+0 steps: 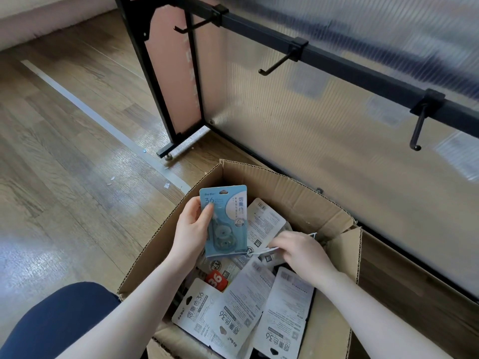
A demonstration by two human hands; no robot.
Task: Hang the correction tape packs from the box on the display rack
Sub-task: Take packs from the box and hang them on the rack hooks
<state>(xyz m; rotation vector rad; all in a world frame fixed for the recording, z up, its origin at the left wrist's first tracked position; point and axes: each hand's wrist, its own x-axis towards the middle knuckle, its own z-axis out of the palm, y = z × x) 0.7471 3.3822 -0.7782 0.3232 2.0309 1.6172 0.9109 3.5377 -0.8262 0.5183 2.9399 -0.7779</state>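
An open cardboard box (pixel 298 195) stands on the floor, filled with several correction tape packs (pixel 248 304) lying mostly face down. My left hand (pixel 190 226) holds a blue pack (pixel 226 221) upright above the box, thumb on its front. My right hand (pixel 300 251) reaches into the box and pinches the edge of a white pack (pixel 267 224). The black display rack (pixel 337 60) runs above and behind the box, with three bare hooks (pixel 277 62) pointing toward me.
A ribbed translucent panel (pixel 298 120) backs the rack. The rack's black leg and foot (pixel 166 151) stand left of the box. Wood floor with a pale tape strip (pixel 85 110) spreads to the left. My knee in dark blue cloth (pixel 59 320) is at lower left.
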